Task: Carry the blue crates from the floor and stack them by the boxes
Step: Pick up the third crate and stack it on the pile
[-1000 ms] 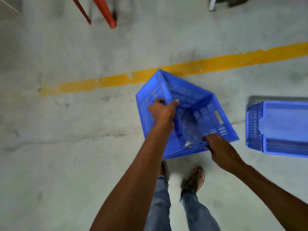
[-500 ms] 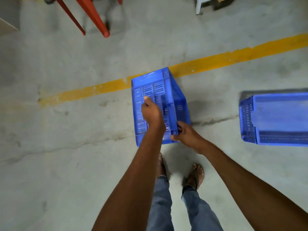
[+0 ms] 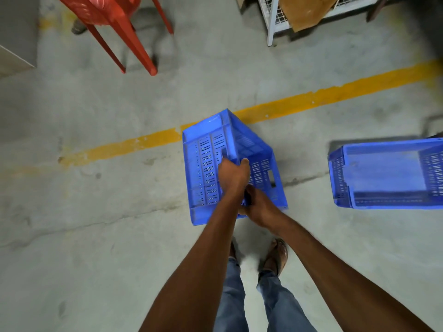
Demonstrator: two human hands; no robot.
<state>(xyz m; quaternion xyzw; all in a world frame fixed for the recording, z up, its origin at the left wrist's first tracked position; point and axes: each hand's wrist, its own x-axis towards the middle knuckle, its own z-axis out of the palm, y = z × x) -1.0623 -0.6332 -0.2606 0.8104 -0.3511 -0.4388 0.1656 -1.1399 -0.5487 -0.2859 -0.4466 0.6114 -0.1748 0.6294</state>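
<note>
So, mid-frame the crate (image 3: 203, 161) is tilted, left hand (image 3: 233, 172) curled over its upper edge, right hand (image 3: 260, 207) gripping the near corner. Second crate (image 3: 388, 173) sits far right.

Both bare arms reach forward and down, nearly straight, and draw together toward the hands. The left hand (image 3: 233, 174) is the farther one, its fingers curled over an edge of the crate (image 3: 203, 164) with the thumb showing on its right side. The right hand (image 3: 261, 208) sits just behind it, beside the left wrist, gripping the crate's near edge. Its fingertips are hidden under the left forearm.
</note>
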